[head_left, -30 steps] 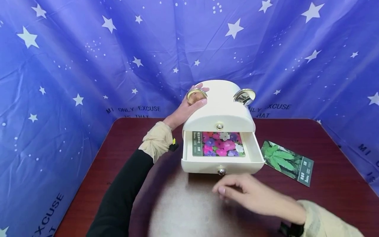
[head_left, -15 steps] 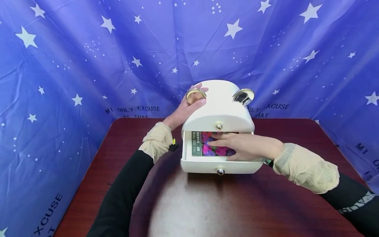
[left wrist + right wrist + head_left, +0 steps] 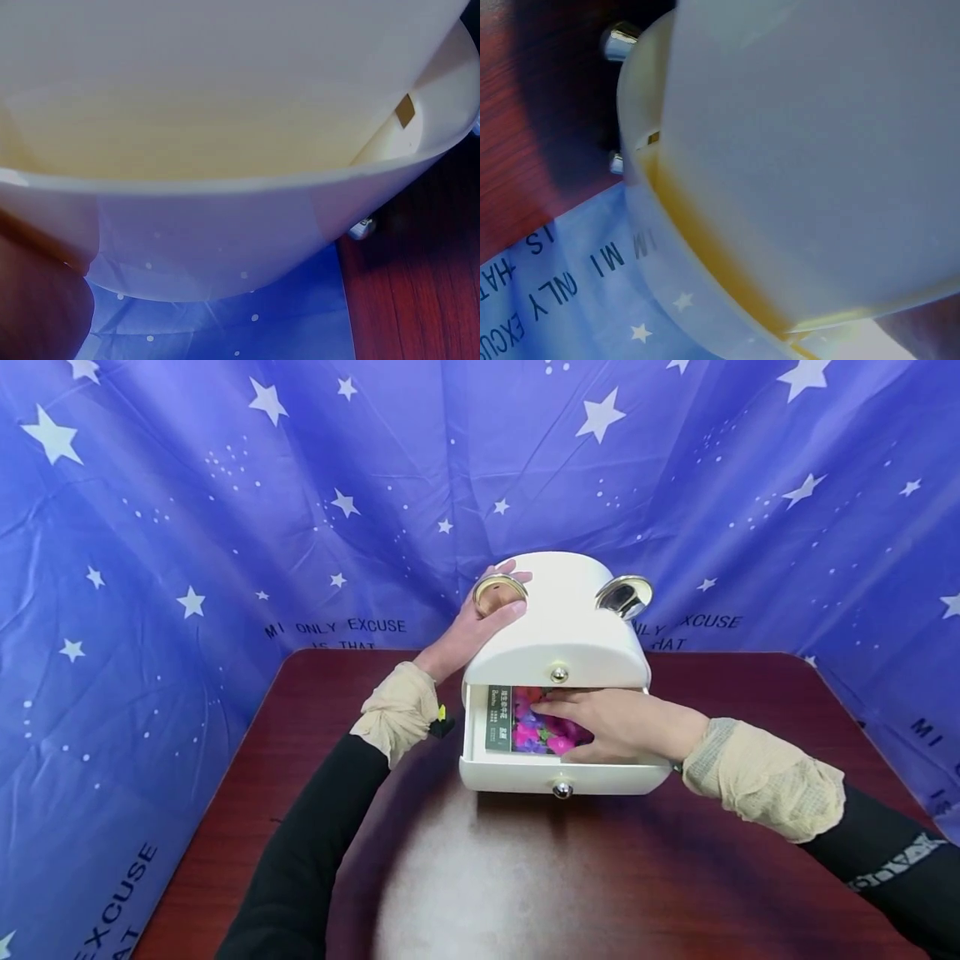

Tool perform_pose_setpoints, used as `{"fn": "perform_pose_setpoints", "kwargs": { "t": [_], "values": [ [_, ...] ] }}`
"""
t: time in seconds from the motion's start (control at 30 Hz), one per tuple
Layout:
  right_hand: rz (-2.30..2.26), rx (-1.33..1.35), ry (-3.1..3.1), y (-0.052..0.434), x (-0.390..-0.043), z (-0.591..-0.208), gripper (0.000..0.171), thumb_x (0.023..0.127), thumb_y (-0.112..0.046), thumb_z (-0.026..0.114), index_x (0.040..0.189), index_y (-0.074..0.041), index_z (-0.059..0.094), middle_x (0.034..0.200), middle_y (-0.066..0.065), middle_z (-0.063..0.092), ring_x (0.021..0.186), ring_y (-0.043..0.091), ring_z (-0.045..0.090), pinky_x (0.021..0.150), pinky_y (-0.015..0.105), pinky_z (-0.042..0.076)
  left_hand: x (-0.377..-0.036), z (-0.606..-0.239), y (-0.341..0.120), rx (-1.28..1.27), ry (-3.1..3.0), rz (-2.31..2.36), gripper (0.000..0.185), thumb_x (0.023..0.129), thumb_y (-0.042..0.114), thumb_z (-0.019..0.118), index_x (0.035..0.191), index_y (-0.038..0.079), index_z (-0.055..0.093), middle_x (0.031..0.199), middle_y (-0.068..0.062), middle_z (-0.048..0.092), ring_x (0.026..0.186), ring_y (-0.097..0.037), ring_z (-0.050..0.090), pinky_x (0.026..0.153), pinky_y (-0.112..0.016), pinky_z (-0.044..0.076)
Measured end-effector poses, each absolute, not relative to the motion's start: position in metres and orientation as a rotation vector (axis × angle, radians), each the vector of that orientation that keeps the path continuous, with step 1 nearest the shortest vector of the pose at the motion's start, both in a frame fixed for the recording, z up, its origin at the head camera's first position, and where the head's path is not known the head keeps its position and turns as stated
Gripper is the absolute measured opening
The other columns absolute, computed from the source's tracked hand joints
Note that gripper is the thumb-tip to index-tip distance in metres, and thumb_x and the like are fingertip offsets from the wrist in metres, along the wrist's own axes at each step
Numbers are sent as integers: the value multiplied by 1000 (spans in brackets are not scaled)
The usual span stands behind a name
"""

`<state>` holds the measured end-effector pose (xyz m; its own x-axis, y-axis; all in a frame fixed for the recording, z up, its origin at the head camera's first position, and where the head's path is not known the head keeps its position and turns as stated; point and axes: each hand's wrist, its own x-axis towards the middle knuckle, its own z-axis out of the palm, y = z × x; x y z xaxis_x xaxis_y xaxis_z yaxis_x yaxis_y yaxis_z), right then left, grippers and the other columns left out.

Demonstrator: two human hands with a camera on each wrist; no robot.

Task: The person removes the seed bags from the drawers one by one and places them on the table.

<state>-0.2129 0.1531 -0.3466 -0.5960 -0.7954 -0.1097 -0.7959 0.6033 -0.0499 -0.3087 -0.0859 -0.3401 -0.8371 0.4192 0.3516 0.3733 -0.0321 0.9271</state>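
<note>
A white storage box with two shiny round ears stands on the table. Its lower drawer is pulled out; the upper drawer front sits flush. My left hand grips the box at its gold left ear, thumb in front and fingers behind. Inside the lower drawer lies a card with pink and purple flowers. My right hand reaches over this card with fingers extended, covering its right half; whether the fingertips touch it is unclear. The right wrist view shows only the box's white side and a knob.
The dark red table carries the box near its back edge. A blue star-printed curtain hangs close behind and at both sides. Metal knobs stick out from the drawer fronts.
My right hand has moved up from in front of the drawer to over the flower card. The green leaf card at the right is now hidden behind my right arm. My left hand stays put.
</note>
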Motion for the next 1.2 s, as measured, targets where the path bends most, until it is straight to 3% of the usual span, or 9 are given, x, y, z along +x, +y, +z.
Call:
{"fn": "perform_pose_setpoints", "kwargs": {
  "t": [0.2, 0.3, 0.43, 0.5, 0.63, 0.77, 0.9, 1.0, 1.2],
  "values": [
    [83, -1520, 2770, 149, -209, -349, 53, 90, -29, 63, 137, -5, 61, 132, 17, 68, 118, 30, 68, 98, 44, 56, -309, -338, -86, 881, 2148, 2056, 67, 99, 12, 56, 159, 11, 28, 159, -10, 47, 157, -12, 24, 131, -28, 12],
    [92, -1608, 2836, 150, -207, -352, 51, 86, -19, 66, 134, -3, 61, 122, 14, 72, 108, 27, 71, 90, 42, 59, -309, -339, -86, 884, 2157, 2059, 67, 99, 14, 57, 159, 13, 27, 157, -8, 49, 153, -12, 32, 130, -27, 17],
    [201, -1657, 2914, 153, -207, -355, 58, 82, -14, 74, 137, -3, 60, 129, 13, 69, 119, 26, 67, 97, 42, 57, -308, -340, -86, 881, 2167, 2066, 65, 99, 17, 58, 158, 15, 30, 155, -5, 52, 149, -10, 39, 129, -26, 21],
    [195, -1641, 2900, 155, -206, -355, 61, 82, -10, 74, 140, -3, 58, 138, 15, 65, 127, 28, 63, 103, 44, 54, -307, -340, -86, 884, 2181, 2058, 63, 99, 18, 58, 157, 15, 32, 155, -4, 52, 151, -8, 35, 129, -27, 18],
    [-46, -1537, 2767, 156, -201, -347, 67, 84, 10, 61, 149, -7, 50, 148, 17, 58, 133, 32, 58, 106, 48, 52, -307, -340, -85, 886, 2201, 2045, 62, 99, 18, 59, 156, 15, 35, 156, -3, 51, 153, -5, 31, 131, -28, 14],
    [-286, -1423, 2658, 161, -189, -329, 65, 94, 11, 49, 154, -14, 45, 154, 11, 53, 136, 29, 56, 108, 50, 50, -308, -339, -85, 887, 2189, 2060, 61, 99, 17, 59, 155, 14, 36, 157, -4, 50, 154, -6, 30, 131, -28, 12],
    [-285, -1382, 2661, 171, -173, -313, 57, 103, -1, 45, 156, -21, 42, 155, 1, 52, 123, 14, 62, 103, 41, 54, -308, -339, -84, 887, 2161, 2068, 64, 99, 16, 58, 157, 14, 31, 157, -6, 50, 151, -12, 38, 130, -28, 20],
    [-253, -1365, 2683, 178, -162, -304, 58, 104, -3, 45, 157, -24, 39, 155, 0, 52, 120, 11, 62, 100, 39, 55, -307, -338, -84, 880, 2148, 2076, 66, 99, 15, 58, 158, 14, 28, 157, -8, 50, 148, -17, 43, 128, -27, 25],
    [-269, -1306, 2722, 187, -146, -292, 63, 103, -4, 47, 158, -33, 35, 159, -4, 48, 142, 26, 53, 105, 49, 53, -307, -339, -85, 880, 2131, 2096, 65, 100, 12, 57, 158, 11, 28, 157, -11, 49, 148, -20, 44, 127, -27, 27]
  ]
}}
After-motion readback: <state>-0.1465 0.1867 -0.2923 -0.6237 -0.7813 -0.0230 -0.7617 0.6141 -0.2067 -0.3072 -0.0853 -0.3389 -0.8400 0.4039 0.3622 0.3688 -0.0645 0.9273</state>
